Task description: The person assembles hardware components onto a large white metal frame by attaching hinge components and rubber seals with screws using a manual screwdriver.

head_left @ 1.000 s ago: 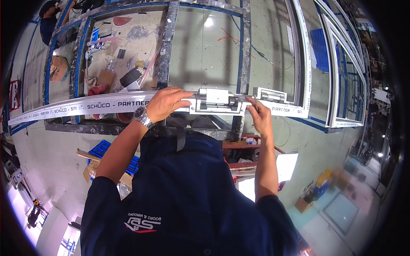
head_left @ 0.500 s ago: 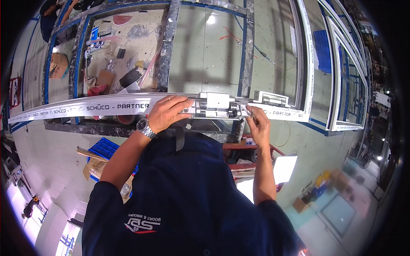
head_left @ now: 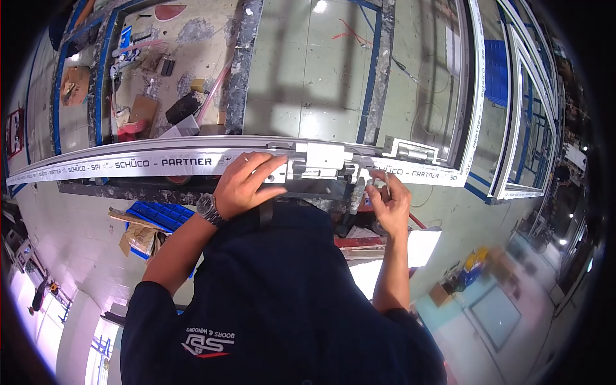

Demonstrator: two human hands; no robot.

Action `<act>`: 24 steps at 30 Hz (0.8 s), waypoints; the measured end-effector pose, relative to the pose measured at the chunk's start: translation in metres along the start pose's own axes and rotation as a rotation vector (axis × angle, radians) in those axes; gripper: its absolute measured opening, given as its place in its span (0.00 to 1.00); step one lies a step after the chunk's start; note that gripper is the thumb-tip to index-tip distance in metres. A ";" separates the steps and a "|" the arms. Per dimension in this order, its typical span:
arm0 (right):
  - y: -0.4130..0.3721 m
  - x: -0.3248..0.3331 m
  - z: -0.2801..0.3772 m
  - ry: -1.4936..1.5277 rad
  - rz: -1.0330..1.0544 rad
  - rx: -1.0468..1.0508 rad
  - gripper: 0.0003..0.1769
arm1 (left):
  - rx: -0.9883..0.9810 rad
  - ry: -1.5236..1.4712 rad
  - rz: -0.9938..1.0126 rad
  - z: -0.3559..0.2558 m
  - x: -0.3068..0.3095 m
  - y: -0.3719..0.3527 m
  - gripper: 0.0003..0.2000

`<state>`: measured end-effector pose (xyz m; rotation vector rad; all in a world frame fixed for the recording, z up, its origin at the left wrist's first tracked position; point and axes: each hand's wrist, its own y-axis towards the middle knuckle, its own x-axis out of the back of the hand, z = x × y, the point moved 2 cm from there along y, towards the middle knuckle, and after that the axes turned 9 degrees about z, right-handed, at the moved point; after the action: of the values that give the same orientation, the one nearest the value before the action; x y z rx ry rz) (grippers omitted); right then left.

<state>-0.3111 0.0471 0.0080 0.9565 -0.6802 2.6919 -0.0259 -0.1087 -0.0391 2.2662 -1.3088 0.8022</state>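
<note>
A silver door hinge [head_left: 325, 156] with a pale block at its middle lies across the near bar of a white-filmed window or door frame [head_left: 163, 163] printed "SCHÜCO - PARTNER". My left hand [head_left: 242, 187], with a metal watch on its wrist, grips the hinge's left end, fingers over the top and thumb below. At the right end, my right hand [head_left: 391, 204] has its fingers curled and its thumb against the hinge; the fingertips partly hide that end. Just beyond the right hand, a second silver hinge part [head_left: 410, 150] sits on the frame.
A blue and black metal stand [head_left: 240, 70] bears the frame. Beneath lie a cardboard box [head_left: 142, 110] and scraps. To the left is a blue crate [head_left: 160, 217], behind the right forearm a red cart [head_left: 359, 244]. More frames [head_left: 513, 128] stand at right.
The hinge now sits slightly lower and tilted relative to the bar. My left thumb has spread downward, and my right hand has shifted a little down. The whole view has moved slightly.
</note>
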 end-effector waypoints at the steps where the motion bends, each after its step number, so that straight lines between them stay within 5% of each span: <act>1: 0.005 0.002 -0.002 -0.049 0.000 0.035 0.14 | 0.031 -0.045 -0.005 -0.001 0.003 0.004 0.30; 8: 0.041 0.010 -0.004 -0.066 0.115 -0.044 0.15 | 0.188 -0.236 0.124 0.002 0.020 0.039 0.42; 24: 0.081 0.008 -0.061 0.330 0.242 -0.277 0.25 | 0.300 -0.354 0.281 0.036 0.001 0.070 0.42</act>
<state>-0.3775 0.0061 -0.0572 0.3719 -1.1134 2.7586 -0.0767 -0.1643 -0.0623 2.5824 -1.8040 0.7523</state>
